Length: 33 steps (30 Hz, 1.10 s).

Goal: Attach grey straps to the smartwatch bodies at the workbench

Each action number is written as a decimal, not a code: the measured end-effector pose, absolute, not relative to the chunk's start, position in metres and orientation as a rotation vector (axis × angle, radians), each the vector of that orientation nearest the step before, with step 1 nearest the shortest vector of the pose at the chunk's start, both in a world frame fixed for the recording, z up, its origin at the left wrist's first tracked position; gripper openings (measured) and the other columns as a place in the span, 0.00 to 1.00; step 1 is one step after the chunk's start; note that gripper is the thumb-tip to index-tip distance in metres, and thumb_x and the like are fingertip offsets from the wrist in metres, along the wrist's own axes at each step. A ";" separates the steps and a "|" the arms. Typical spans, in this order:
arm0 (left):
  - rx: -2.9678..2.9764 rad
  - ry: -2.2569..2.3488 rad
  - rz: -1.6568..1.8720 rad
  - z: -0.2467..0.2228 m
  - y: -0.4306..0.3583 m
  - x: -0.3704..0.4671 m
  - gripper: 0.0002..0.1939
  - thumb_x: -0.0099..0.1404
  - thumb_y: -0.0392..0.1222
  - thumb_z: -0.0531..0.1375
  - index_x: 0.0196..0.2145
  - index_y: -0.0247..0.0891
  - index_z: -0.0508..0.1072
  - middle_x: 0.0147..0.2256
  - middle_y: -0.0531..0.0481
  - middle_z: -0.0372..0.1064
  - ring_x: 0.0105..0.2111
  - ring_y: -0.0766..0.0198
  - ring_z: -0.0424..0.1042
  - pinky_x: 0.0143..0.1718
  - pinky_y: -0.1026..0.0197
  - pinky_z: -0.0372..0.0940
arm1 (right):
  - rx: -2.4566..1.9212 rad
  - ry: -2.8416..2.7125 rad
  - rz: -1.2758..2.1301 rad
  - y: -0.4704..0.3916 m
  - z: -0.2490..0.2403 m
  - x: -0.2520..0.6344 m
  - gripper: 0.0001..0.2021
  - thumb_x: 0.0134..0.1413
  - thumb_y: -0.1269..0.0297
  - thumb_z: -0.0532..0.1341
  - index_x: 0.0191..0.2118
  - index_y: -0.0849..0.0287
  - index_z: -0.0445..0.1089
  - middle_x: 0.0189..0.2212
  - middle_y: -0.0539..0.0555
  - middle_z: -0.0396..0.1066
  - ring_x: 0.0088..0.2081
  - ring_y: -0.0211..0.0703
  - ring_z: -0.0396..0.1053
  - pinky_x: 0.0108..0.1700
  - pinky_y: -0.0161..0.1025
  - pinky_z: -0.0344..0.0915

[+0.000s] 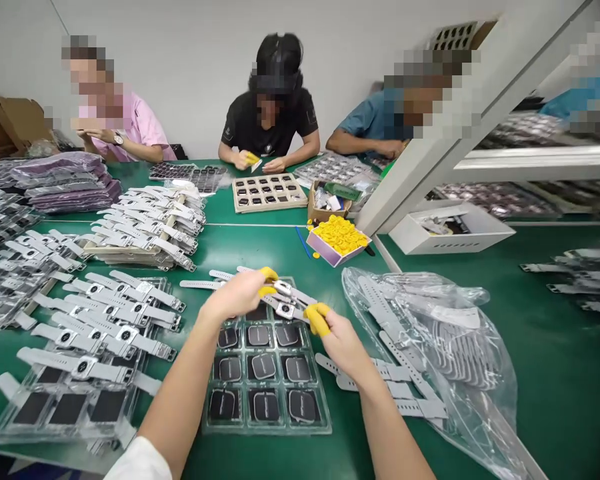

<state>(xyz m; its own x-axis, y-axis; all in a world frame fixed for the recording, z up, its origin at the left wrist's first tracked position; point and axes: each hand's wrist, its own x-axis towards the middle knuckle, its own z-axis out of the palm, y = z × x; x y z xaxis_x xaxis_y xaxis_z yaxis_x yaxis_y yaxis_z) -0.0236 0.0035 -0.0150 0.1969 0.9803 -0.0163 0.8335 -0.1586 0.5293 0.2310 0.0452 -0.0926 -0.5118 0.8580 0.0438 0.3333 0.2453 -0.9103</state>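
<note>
Yellow finger cots cover fingertips of both my hands. My left hand (243,293) is closed on a smartwatch with a grey strap (286,310), above the far part of a clear plastic tray (327,413). Another smartwatch (283,287) lies just beyond it, close to my left fingertips; whether they touch it I cannot tell. My right hand (337,333) pinches the strap at the right side of the held watch. Dark square watch faces under film (264,365) sit in the tray's compartments. Loose grey straps (400,380) lie beside my right forearm.
Watches with grey straps (97,333) cover trays on the left, with stacked watches (150,220) behind. A plastic bag of straps (460,347) lies right. Beyond are a box of yellow finger cots (337,253), a white bin (450,233) and a slanted post (460,127). Several people sit opposite.
</note>
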 end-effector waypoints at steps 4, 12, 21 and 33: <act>2.026 1.851 0.304 -0.017 0.003 -0.051 0.15 0.66 0.30 0.55 0.45 0.39 0.77 0.45 0.42 0.79 0.44 0.51 0.77 0.48 0.53 0.68 | -1.098 -2.135 0.897 0.044 -0.107 0.226 0.17 0.68 0.52 0.54 0.37 0.55 0.75 0.38 0.60 0.76 0.39 0.56 0.72 0.41 0.48 0.65; 1.893 1.889 0.062 -0.031 -0.006 -0.073 0.10 0.62 0.29 0.60 0.37 0.40 0.78 0.36 0.51 0.79 0.35 0.60 0.75 0.36 0.62 0.65 | -1.135 -2.482 0.522 0.027 -0.114 0.199 0.12 0.70 0.61 0.56 0.46 0.56 0.76 0.41 0.62 0.78 0.40 0.55 0.74 0.36 0.43 0.64; 2.029 2.243 0.142 -0.050 -0.037 -0.060 0.10 0.72 0.38 0.57 0.47 0.38 0.76 0.50 0.38 0.71 0.54 0.45 0.67 0.58 0.43 0.62 | -1.460 -2.496 0.421 0.037 -0.079 0.210 0.13 0.71 0.60 0.57 0.51 0.59 0.76 0.47 0.63 0.73 0.51 0.55 0.70 0.38 0.41 0.65; 2.073 2.398 -0.195 -0.072 -0.079 -0.069 0.20 0.72 0.42 0.55 0.56 0.34 0.77 0.57 0.38 0.72 0.53 0.45 0.70 0.53 0.46 0.70 | -2.202 -1.924 0.378 0.093 -0.077 0.306 0.19 0.67 0.63 0.59 0.58 0.68 0.69 0.58 0.74 0.68 0.60 0.67 0.65 0.56 0.55 0.65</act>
